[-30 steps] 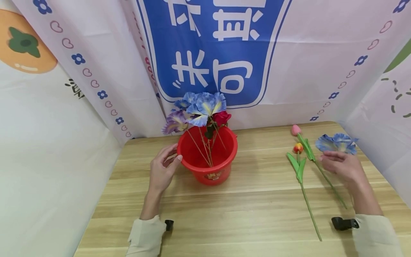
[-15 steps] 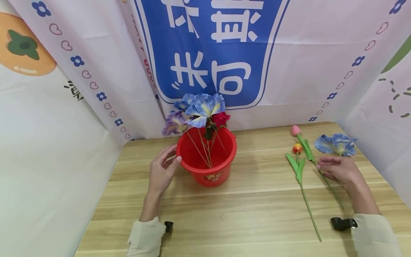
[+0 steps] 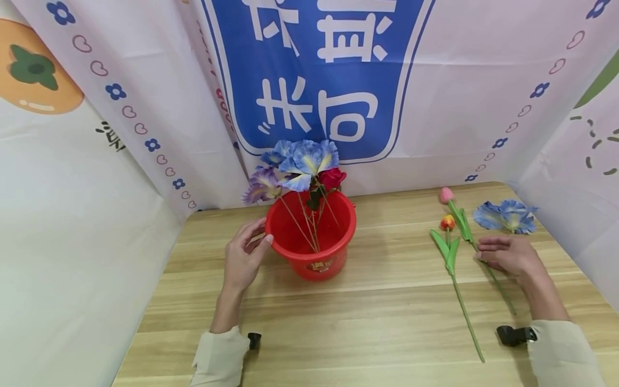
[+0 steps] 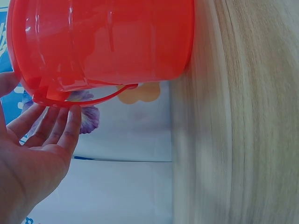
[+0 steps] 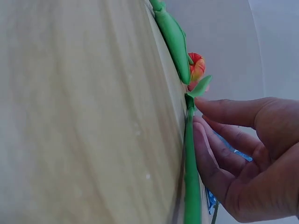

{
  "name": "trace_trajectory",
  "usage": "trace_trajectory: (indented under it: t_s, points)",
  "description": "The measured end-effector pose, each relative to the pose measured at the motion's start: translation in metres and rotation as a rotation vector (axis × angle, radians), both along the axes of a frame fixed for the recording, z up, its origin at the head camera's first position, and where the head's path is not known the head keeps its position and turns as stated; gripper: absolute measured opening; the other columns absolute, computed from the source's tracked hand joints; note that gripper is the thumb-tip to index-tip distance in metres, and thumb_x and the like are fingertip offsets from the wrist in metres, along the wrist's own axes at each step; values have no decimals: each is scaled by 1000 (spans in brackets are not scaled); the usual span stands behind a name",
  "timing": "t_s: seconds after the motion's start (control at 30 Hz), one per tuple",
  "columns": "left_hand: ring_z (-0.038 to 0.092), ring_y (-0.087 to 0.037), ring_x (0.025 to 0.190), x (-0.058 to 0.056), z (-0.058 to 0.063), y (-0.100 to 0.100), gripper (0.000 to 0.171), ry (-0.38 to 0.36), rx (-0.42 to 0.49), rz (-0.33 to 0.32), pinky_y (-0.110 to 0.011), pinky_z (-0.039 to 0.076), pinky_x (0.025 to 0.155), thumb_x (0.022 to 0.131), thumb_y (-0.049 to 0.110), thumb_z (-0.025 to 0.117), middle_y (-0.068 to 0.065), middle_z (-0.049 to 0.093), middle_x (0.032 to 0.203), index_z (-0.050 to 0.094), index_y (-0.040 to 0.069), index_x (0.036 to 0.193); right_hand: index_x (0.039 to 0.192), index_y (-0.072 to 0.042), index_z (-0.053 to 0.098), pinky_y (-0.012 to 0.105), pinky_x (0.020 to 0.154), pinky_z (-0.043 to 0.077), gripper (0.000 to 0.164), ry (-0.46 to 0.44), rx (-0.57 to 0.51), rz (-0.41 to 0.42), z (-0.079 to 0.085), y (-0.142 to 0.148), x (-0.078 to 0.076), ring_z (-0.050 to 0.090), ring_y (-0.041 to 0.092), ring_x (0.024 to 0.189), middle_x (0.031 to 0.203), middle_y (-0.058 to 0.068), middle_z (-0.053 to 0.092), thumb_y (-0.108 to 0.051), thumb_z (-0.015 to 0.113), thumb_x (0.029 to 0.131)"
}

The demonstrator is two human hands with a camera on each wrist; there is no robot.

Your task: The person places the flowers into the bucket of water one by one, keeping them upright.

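A red bucket (image 3: 321,266) holds artificial flowers: blue irises (image 3: 309,158), a purple iris (image 3: 263,185) and a red rose (image 3: 332,178). My left hand (image 3: 243,260) rests at the bucket's left rim, thumb in front. In the left wrist view its nearly straight fingers touch the rim and the red handle (image 4: 100,99). On the right, my right hand (image 3: 510,255) pinches the green stem (image 5: 190,158) of a pink tulip (image 3: 446,195) between thumb and curled fingers, just below the leaves. An orange tulip (image 3: 447,222) lies beside it, and a loose blue iris (image 3: 505,216) lies behind the hand.
Everything stands on a wood-grain table (image 3: 377,328). Printed white cloth (image 3: 435,129) hangs close behind the bucket and along both sides. A small black camera (image 3: 516,336) sits at my right wrist.
My right hand has come toward me from the blue iris to the pink tulip's stem, whose lower end has shifted slightly left. The left hand and bucket stay in place.
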State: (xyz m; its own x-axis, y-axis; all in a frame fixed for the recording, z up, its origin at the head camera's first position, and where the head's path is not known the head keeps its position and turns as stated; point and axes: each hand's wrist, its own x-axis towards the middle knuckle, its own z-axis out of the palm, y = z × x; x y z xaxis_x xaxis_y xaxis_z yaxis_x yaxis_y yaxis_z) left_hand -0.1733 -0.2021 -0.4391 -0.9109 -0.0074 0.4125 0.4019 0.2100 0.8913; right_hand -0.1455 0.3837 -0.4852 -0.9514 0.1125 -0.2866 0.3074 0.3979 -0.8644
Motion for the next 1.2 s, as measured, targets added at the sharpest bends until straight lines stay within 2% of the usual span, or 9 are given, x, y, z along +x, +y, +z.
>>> trace_trajectory:
  t_s: [0.07,0.17,0.3,0.4,0.6,0.93,1.2]
  points:
    - [69,-8,116,-1,0,1,43,0,3,-3,-21,62,97,95,-3,75,-25,66,138,67,-8,138,147,20,48,20,73,64,64,-1,-14,-4,-1,1,1,68,-11,82,88,-29,73,-7,79,97]
    - [68,-8,115,-1,1,1,43,-5,9,-7,-21,62,98,95,-4,75,-25,66,138,67,-8,138,146,18,50,21,72,64,65,-4,32,3,0,0,1,69,-10,81,88,-29,73,-11,80,96]
    - [69,-7,115,0,0,0,44,-7,8,-1,-21,62,97,95,-4,75,-25,67,138,67,-8,138,143,15,55,25,68,65,62,-5,158,29,1,-4,-1,70,-3,76,91,-18,76,-14,82,95]
    - [69,-6,115,0,-2,0,44,-6,0,3,-21,62,97,95,-3,76,-25,67,138,67,-8,138,140,14,58,27,66,65,58,-22,201,31,2,-7,-3,72,4,74,91,-9,77,-12,81,94]
    - [68,-6,116,0,-2,0,44,-8,-4,3,-21,62,97,95,-2,76,-25,67,139,67,-7,138,137,15,60,27,65,65,52,-44,237,22,5,-10,-4,71,6,73,91,-4,78,-9,78,94]
    - [68,-5,116,1,-1,0,44,3,-9,-2,-19,62,97,95,-2,76,-26,67,137,67,-8,138,138,11,64,29,65,66,49,12,270,25,7,-17,0,70,7,75,100,3,79,-15,69,96]
    - [68,-5,116,0,0,-1,44,8,-8,4,-18,61,96,95,-3,76,-26,67,138,67,-8,138,142,10,61,30,65,63,49,97,256,43,23,-34,3,69,8,74,122,25,75,-19,66,103]
